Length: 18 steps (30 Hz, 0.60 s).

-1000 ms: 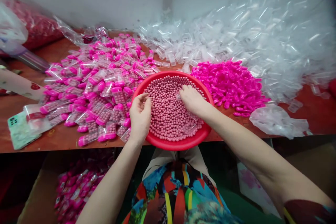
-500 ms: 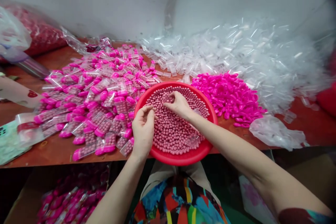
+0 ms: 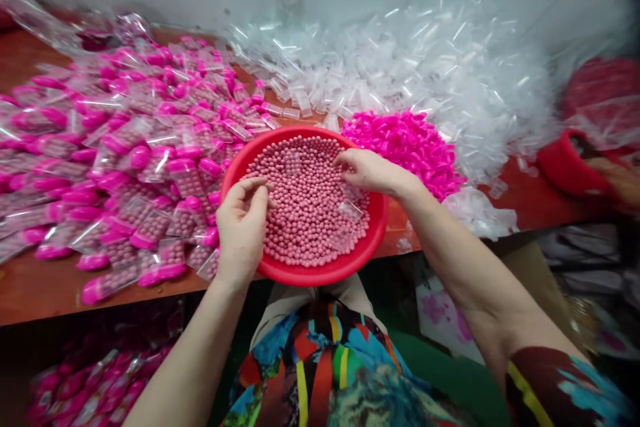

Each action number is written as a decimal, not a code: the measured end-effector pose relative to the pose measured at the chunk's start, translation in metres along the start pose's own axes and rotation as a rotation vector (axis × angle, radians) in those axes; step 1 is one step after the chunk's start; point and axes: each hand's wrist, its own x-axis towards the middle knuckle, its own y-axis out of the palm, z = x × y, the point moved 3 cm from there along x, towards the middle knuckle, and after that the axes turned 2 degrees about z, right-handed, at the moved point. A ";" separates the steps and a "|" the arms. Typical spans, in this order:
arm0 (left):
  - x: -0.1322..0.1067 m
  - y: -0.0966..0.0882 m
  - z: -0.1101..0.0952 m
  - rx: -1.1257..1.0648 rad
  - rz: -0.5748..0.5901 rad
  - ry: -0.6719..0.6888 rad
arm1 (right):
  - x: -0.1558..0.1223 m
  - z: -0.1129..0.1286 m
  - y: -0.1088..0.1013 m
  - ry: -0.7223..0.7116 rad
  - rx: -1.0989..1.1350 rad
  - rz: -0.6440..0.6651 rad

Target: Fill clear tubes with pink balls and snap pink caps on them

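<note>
Head view: round pink beads (image 3: 300,227) in a red basin (image 3: 325,275), with case filling seemingly in hand.
The left hand (image 3: 243,227) is at the basin's nine o'clock, thumb and fingers curled narrow; the right hand (image 3: 367,170) is at two, fingers bunched; whether either holds anything cannot be told. The beads lie between them, a bead-filled case (image 3: 293,161) at twelve. The next move probably calls for lifting that case and fitting one of the pink caps (image 3: 407,147) heaped outside at two.
</note>
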 end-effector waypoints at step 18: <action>0.004 0.069 0.007 -0.046 0.353 -0.432 | -0.046 0.034 0.036 -0.191 0.485 -0.320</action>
